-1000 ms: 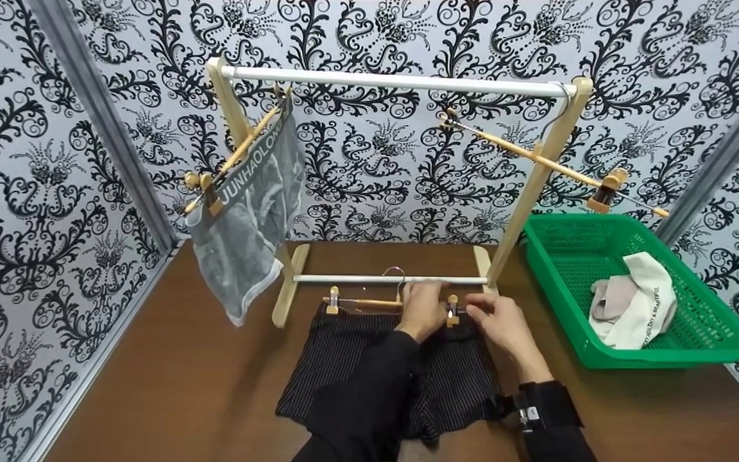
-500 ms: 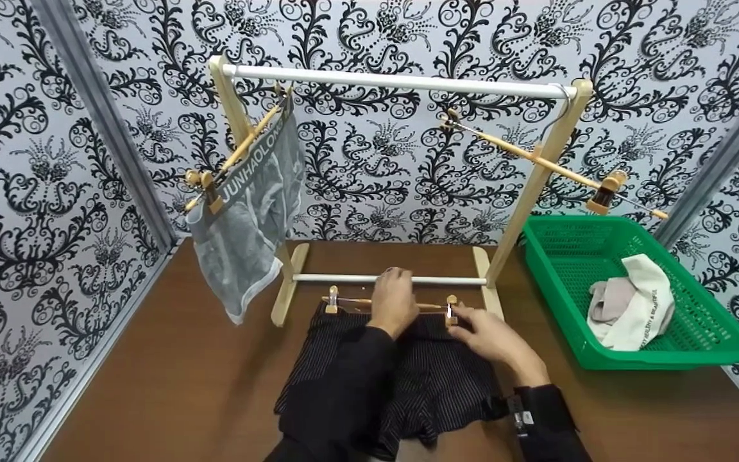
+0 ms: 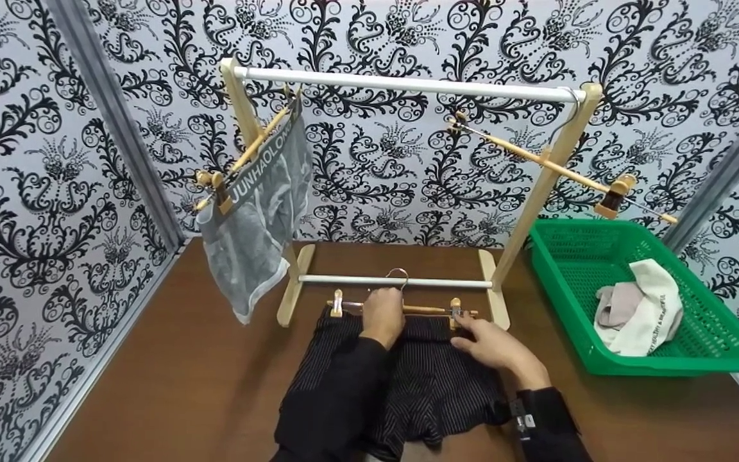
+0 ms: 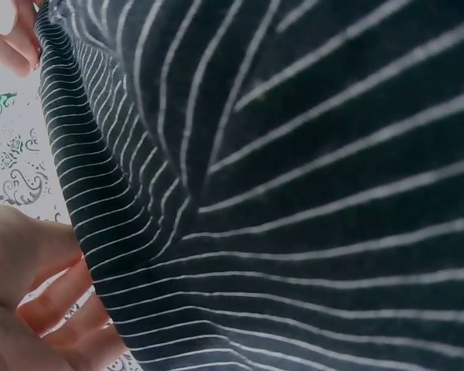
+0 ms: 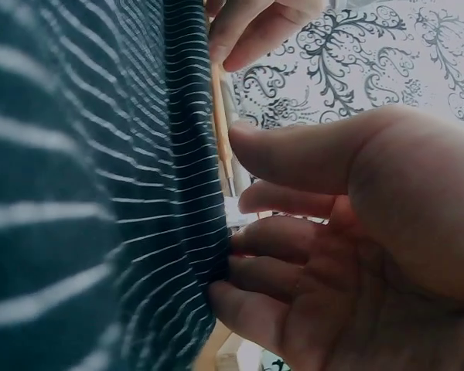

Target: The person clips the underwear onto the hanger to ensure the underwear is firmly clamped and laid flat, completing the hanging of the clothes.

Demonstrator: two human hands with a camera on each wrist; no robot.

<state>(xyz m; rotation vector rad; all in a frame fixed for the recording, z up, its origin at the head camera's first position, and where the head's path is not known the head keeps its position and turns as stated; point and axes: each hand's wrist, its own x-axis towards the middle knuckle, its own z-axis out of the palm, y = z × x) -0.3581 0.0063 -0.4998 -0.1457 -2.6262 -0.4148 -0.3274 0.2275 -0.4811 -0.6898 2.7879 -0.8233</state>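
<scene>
A pair of black pinstriped shorts (image 3: pixel 427 378) lies on the table, clipped by its waistband to a wooden clip hanger whose bar (image 3: pixel 426 310) runs along the top. My left hand (image 3: pixel 383 316) grips the bar near the metal hook (image 3: pixel 399 274). At the right clip (image 3: pixel 455 309), my right hand (image 3: pixel 498 346) touches the clip and the waistband edge. The right wrist view shows its thumb apart from loosely bent fingers (image 5: pixel 274 236) at that edge. Striped cloth fills much of the left wrist view, with my left hand (image 4: pixel 31 286) behind the waistband.
A wooden rack with a white top rail (image 3: pixel 408 83) stands behind. Grey shorts (image 3: pixel 254 212) hang from a clip hanger at its left; another clip hanger (image 3: pixel 555 165) hangs at its right. A green basket (image 3: pixel 600 359) at the right holds white and pinkish cloth.
My left hand has shifted left along the hanger bar, from near the right clip to just left of the hook. My right hand has moved slightly left, from the bar's end to the right clip.
</scene>
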